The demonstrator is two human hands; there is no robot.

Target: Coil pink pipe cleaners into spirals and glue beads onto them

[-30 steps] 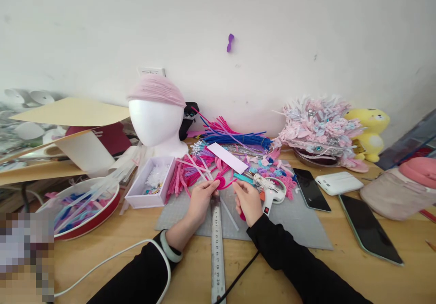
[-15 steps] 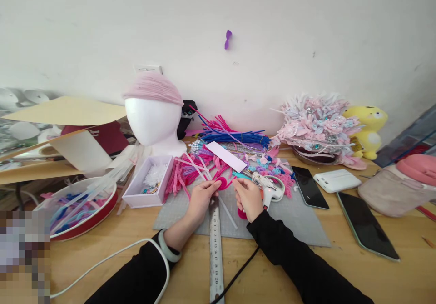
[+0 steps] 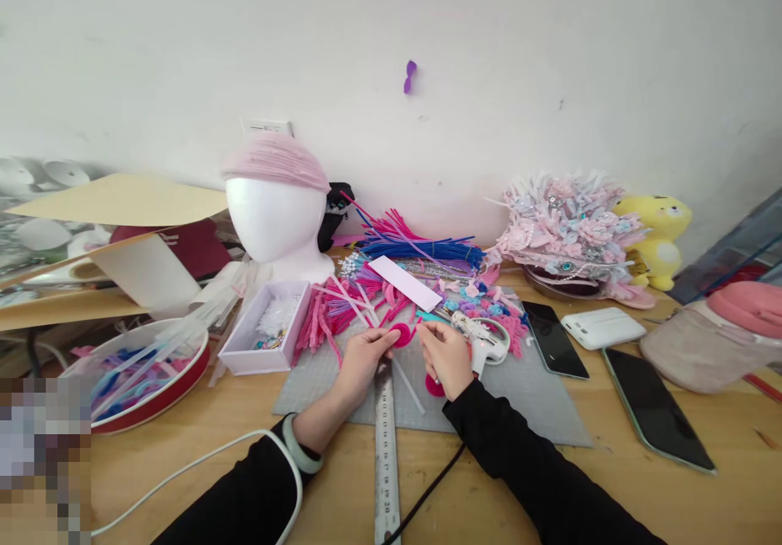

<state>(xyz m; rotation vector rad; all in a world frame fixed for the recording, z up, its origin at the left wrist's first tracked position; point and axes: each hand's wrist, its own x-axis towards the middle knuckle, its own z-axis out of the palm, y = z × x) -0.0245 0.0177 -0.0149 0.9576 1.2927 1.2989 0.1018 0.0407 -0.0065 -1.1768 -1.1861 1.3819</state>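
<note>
A small magenta coil [image 3: 401, 335] is held at the fingertips of the left hand [image 3: 362, 360], pinched at its left edge between thumb and fingers, so that most of its disc is left showing on the side toward the right hand [image 3: 448, 359]. The coil is thus set in the gap between the two hands, nearer to the left, which is touching it. No long axis is offered by the round disc itself; a direction is given only by its loose strand [image 3: 414, 331], which is led off the right side of the coil and up toward the right fingertips. By these the end of the strand appears to be nipped, the other right fingers being curled in toward the palm. The coil is seen as a flat, tightly wound round, deep pink and fuzzy-looking, with a broad face turned to the viewer; its separate turns are too small to be made out. A second magenta disc [image 3: 434, 386] is partly covered by the right hand, and whether it is held or merely lies beneath cannot be told. Below the coil, a steel ruler [image 3: 385, 455] and a translucent stick [image 3: 408, 384] are laid over the grey mat [image 3: 519, 415], and a white glue gun [image 3: 485, 351] is partly hidden behind the right hand.
</note>
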